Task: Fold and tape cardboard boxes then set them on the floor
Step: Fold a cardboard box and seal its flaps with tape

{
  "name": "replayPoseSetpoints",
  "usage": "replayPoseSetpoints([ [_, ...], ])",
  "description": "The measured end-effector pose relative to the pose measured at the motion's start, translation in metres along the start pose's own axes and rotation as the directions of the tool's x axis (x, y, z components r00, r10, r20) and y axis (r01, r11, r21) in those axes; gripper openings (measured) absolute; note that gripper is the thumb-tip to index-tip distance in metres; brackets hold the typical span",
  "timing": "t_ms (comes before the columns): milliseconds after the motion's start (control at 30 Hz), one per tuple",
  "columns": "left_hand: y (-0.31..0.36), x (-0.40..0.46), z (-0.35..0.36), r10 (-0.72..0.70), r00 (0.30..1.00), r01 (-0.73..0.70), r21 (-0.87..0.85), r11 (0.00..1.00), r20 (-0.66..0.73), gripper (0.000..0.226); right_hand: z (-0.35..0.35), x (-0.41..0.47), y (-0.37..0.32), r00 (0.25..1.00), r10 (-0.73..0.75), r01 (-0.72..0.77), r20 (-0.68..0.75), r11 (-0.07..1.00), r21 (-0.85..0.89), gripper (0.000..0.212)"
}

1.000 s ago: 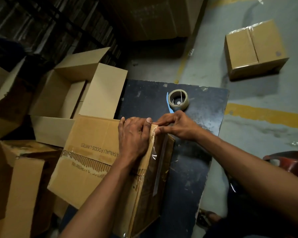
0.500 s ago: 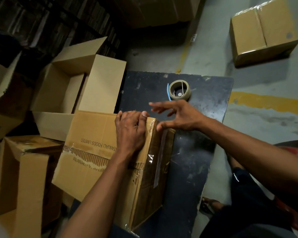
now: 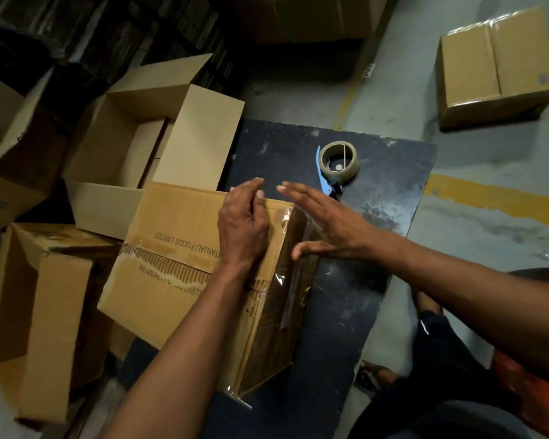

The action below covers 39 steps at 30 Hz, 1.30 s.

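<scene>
- Left hand [image 3: 243,228] lies palm-down on the top face of the printed cardboard box [image 3: 171,258], fingers straight and close together, tips at the box's far edge, toward 12 o'clock. Grip is flat and pressing; nothing is curled round.
- Right hand [image 3: 327,226] hovers at 3 o'clock of the left, above the box's right top corner. Fingers are spread wide and point toward 11 o'clock, thumb splayed toward the wearer — a wide grip, holding nothing. Whether it touches the box cannot be told.
- The box sits on the left part of the dark bench [image 3: 377,217] and overhangs the bench's left side. Clear tape [image 3: 286,245] glints along its right top edge and down the right face; a loose tape end sticks out at the lower corner.
- Tape dispenser [image 3: 338,161], with blue handle and tan roll, lies on the bench at 1 o'clock of the right hand, apart from it.
- Taped box [image 3: 495,68] rests on the floor [image 3: 488,153] at the upper right, well apart from the bench.
- Open boxes [image 3: 133,137] crowd the left side; several are cut off by the frame edge.
- Print on the box reads upside down and is partly torn or hidden by the left forearm. The upper left background is too dark to make out.
</scene>
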<state>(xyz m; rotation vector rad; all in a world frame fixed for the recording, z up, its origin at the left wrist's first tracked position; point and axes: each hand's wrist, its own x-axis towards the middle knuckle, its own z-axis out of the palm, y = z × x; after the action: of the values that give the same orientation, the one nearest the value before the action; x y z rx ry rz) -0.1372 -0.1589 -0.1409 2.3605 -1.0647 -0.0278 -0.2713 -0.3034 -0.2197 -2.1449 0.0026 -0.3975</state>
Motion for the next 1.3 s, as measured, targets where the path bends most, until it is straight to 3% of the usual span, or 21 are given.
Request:
replayPoseSetpoints([
  [100, 0.001, -0.002, -0.007, -0.039, 0.994, 0.037, -0.026, 0.999, -0.099, 0.033, 0.013, 0.023, -0.006, 0.996, -0.087, 0.086, -0.015, 0.992, -0.090, 0.093],
  [233, -0.004, -0.021, -0.030, -0.060, 0.993, 0.061, 0.000, 0.998, -0.101, 0.031, 0.015, 0.023, 0.002, 0.995, -0.100, 0.101, 0.027, 0.991, -0.085, 0.083],
  [333, -0.015, -0.061, -0.058, -0.080, 0.995, 0.081, 0.010, 0.997, -0.062, 0.029, 0.005, 0.020, 0.003, 0.990, -0.119, 0.128, 0.070, 0.981, -0.146, 0.092],
  [400, -0.024, -0.098, -0.078, -0.084, 0.995, 0.084, 0.011, 0.996, -0.048, 0.029, -0.002, 0.013, -0.002, 0.989, -0.083, 0.110, 0.118, 0.963, -0.246, 0.114],
  [467, -0.033, -0.136, -0.095, -0.082, 0.995, 0.084, 0.035, 0.996, -0.059, 0.031, -0.002, 0.006, -0.018, 0.994, -0.094, 0.108, 0.062, 0.950, -0.292, 0.128],
  [567, -0.053, -0.191, -0.109, -0.100, 0.992, 0.105, 0.073, 0.992, -0.075, 0.036, 0.016, 0.008, -0.053, 0.971, -0.239, 0.216, -0.001, 0.881, -0.421, 0.117],
  [633, -0.067, -0.220, -0.115, -0.065, 0.998, 0.067, 0.081, 0.994, -0.019, 0.041, 0.035, 0.011, -0.058, 0.951, -0.304, 0.285, 0.054, 0.797, -0.532, 0.105],
  [700, -0.077, -0.238, -0.121, -0.003, 0.993, -0.007, 0.085, 0.996, 0.122, 0.053, 0.044, 0.008, -0.047, 0.932, -0.355, 0.334, 0.078, 0.749, -0.573, 0.098],
  [867, -0.090, -0.245, -0.131, 0.111, 0.923, -0.217, 0.261, 0.941, 0.368, 0.094, 0.032, 0.010, -0.036, 0.882, -0.449, 0.440, 0.145, 0.670, -0.598, 0.103],
  [933, -0.093, -0.242, -0.132, 0.145, 0.917, -0.268, 0.307, 0.913, 0.371, 0.103, 0.024, 0.008, -0.040, 0.887, -0.407, 0.447, 0.217, 0.641, -0.625, 0.113],
  [1000, -0.094, -0.241, -0.129, 0.149, 0.925, -0.271, 0.332, 0.904, 0.348, 0.111, 0.025, 0.004, -0.051, 0.912, -0.363, 0.398, 0.192, 0.667, -0.629, 0.118],
  [1067, -0.094, -0.242, -0.123, 0.151, 0.939, -0.257, 0.340, 0.905, 0.310, 0.112, 0.041, 0.000, -0.067, 0.921, -0.371, 0.364, 0.121, 0.703, -0.612, 0.111],
  [1300, -0.089, -0.240, -0.117, 0.198, 0.952, -0.275, 0.367, 0.889, 0.235, 0.102, 0.078, -0.014, -0.066, 0.854, -0.517, 0.431, 0.054, 0.646, -0.630, 0.093],
])
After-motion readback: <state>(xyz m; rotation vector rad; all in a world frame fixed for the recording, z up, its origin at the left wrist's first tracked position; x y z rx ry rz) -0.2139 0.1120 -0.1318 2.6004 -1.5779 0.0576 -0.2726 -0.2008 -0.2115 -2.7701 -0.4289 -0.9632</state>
